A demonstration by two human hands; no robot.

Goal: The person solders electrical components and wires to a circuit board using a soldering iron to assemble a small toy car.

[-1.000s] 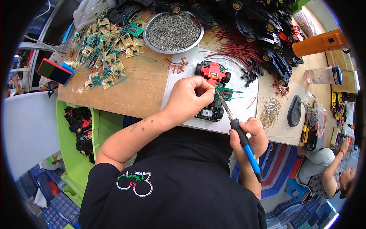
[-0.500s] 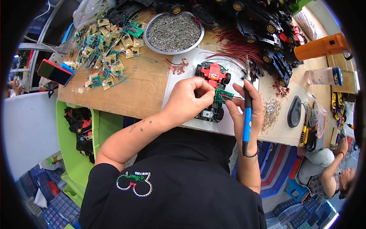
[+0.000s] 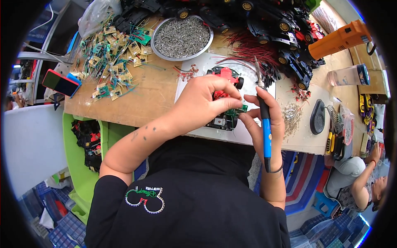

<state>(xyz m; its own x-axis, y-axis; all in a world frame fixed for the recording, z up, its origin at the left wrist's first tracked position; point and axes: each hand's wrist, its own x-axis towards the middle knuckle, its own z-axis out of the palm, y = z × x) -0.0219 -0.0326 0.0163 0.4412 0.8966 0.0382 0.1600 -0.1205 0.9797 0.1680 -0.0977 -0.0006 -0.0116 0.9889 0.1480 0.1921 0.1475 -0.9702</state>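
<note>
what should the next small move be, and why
Perhaps adjust the small green circuit board by hand: the left hand and right hand are both close beside it, while the blue and black pen-shaped soldering iron points away.

Grn PCB (image 3: 241,109) by rt edge of red/blk toy-car chassis (image 3: 225,73), blue soldering iron (image 3: 266,134) to rt, tip fwd.

My left hand (image 3: 204,97) at green circuit board (image 3: 242,109), over red-and-black toy car (image 3: 226,73). My right hand (image 3: 276,118), fingertips at board's edge, grips blue-handled soldering iron (image 3: 266,134), tip away from me.
</note>
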